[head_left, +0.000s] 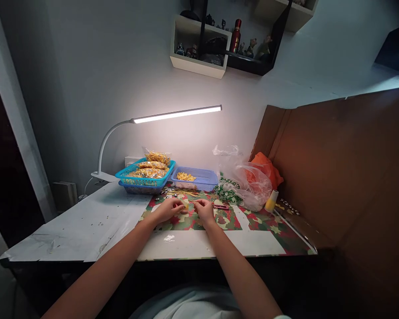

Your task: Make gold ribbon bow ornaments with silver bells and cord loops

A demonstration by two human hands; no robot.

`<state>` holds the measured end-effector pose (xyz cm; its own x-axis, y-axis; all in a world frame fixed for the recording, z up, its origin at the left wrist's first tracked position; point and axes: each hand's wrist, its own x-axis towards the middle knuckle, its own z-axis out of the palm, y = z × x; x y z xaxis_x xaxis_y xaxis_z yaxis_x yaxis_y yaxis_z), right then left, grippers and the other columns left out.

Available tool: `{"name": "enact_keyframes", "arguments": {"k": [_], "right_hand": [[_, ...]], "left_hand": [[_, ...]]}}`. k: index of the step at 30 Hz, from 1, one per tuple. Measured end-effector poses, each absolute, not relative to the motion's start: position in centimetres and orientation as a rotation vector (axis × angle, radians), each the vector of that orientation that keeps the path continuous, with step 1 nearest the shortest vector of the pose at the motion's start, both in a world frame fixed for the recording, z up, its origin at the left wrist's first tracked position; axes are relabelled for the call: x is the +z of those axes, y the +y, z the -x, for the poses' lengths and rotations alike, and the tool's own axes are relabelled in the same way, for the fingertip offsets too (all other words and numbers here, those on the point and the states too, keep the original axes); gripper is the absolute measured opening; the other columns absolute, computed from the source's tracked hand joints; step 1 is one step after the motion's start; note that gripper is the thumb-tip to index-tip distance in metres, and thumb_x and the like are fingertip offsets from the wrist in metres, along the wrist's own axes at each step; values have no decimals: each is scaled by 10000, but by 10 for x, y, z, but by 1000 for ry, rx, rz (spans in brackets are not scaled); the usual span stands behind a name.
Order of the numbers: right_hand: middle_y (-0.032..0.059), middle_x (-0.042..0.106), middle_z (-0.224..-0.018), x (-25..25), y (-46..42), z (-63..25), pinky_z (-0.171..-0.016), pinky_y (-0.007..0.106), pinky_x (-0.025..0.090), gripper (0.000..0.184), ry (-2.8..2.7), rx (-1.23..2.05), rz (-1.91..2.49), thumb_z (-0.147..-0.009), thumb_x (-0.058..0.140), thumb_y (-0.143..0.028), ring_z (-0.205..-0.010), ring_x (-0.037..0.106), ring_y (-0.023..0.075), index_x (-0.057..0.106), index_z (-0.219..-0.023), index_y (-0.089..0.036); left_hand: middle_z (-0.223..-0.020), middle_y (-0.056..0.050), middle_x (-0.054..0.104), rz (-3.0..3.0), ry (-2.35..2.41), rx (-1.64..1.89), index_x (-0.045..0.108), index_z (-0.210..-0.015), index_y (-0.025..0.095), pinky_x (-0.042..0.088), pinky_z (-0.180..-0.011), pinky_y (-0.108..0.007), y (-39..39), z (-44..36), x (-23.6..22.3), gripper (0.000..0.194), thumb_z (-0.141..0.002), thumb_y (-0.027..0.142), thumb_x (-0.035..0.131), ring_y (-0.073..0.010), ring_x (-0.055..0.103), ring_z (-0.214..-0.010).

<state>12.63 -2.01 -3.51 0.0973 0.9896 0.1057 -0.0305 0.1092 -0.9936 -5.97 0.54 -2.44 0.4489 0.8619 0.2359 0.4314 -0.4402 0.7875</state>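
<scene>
Over the patterned sheet (232, 221) my left hand (170, 210) is closed in a pinch on a small yellow piece (186, 207), whose exact kind is too small to tell. Just to its right, a short gap away, my right hand (204, 209) also has thumb and finger pressed together; what it pinches is too small to make out. A pair of red-handled snips or tweezers (221, 207) lies beside my right hand. Behind both hands are thin golden strips (182, 192) and small shiny beads (157, 199).
A blue basket (121, 176) with bagged golden pieces stands back left, near a clip lamp (101, 150). A purple basket (206, 178) holds yellow pieces. Plastic bags (252, 186), a yellow-and-white bottle (271, 201) and a tall cardboard panel (339, 168) are on the right.
</scene>
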Motion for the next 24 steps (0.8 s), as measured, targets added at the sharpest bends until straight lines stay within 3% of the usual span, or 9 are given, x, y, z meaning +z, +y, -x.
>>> {"name": "enact_keyframes", "arguments": {"k": [10, 24], "right_hand": [[82, 643, -1156, -29, -33, -124, -816, 387, 583, 295, -1144, 1407, 1039, -957, 617, -326, -963, 661, 197, 605, -1190, -146], [88, 631, -1190, -22, -27, -138, -835, 397, 579, 308, -790, 1476, 791, -964, 602, -335, -991, 654, 205, 594, -1214, -155]], "left_hand": [[-1232, -104, 631, -1579, 1047, 978, 593, -1243, 158, 573, -859, -448, 13, 52, -27, 334, -958, 330, 614, -244, 654, -1026], [-1231, -104, 631, -1371, 992, 952, 594, -1241, 158, 573, -858, -447, 1, 48, -20, 332, -957, 328, 615, -243, 654, -1025]]}}
